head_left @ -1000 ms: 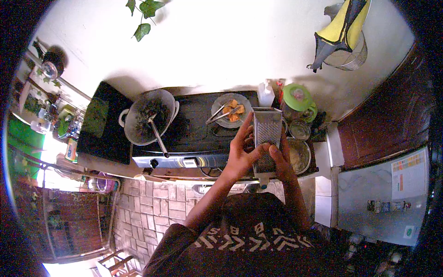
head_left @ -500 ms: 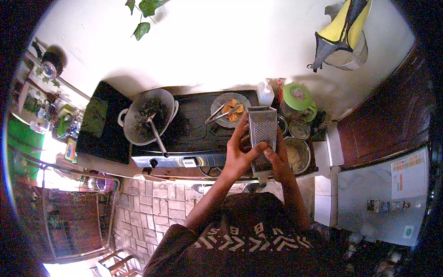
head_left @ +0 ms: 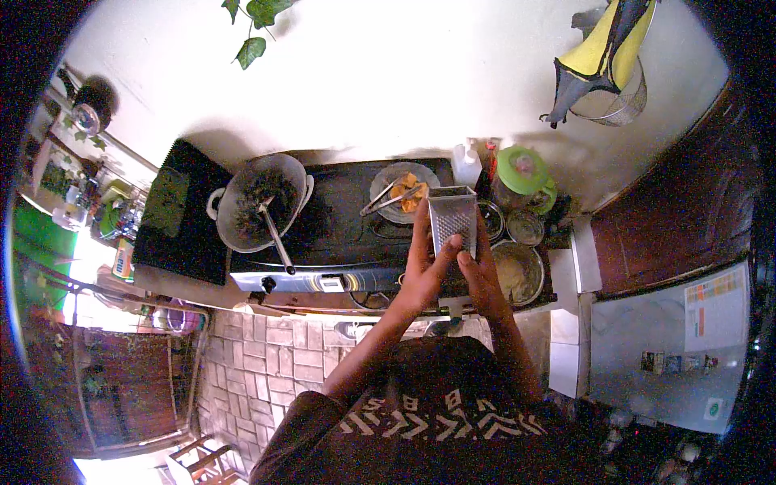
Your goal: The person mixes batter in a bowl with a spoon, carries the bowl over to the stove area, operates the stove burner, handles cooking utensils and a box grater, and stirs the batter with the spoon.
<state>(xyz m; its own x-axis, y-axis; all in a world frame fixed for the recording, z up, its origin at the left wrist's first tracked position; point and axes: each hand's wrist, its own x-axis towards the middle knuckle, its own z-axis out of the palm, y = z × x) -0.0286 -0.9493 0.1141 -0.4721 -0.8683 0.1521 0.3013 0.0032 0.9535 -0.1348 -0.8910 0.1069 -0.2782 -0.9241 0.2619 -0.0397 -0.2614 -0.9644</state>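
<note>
A metal box grater [head_left: 453,217] is held up in front of the stove's right side, its hollow end facing away from me. My left hand [head_left: 430,263] grips its left side, with the thumb on the perforated face. My right hand [head_left: 482,275] closes round the right side, thumb also against the front. Just behind the grater, a glass plate [head_left: 391,212] holds orange-brown food pieces [head_left: 410,187] with metal tongs [head_left: 380,202] lying across it. To the right of my right hand sits a metal bowl [head_left: 529,289] with pale contents.
A wok [head_left: 234,230] with dark contents and a metal-handled utensil [head_left: 277,238] stands on the left of the black stove [head_left: 335,202]. A green-lidded jug [head_left: 521,171], a white bottle [head_left: 466,164] and a glass [head_left: 525,229] stand at the back right.
The grater has tilted, its top swinging slightly left and its lower end drawing up away from me. Both hands have shifted with it, and my thumbs have moved on its face.
</note>
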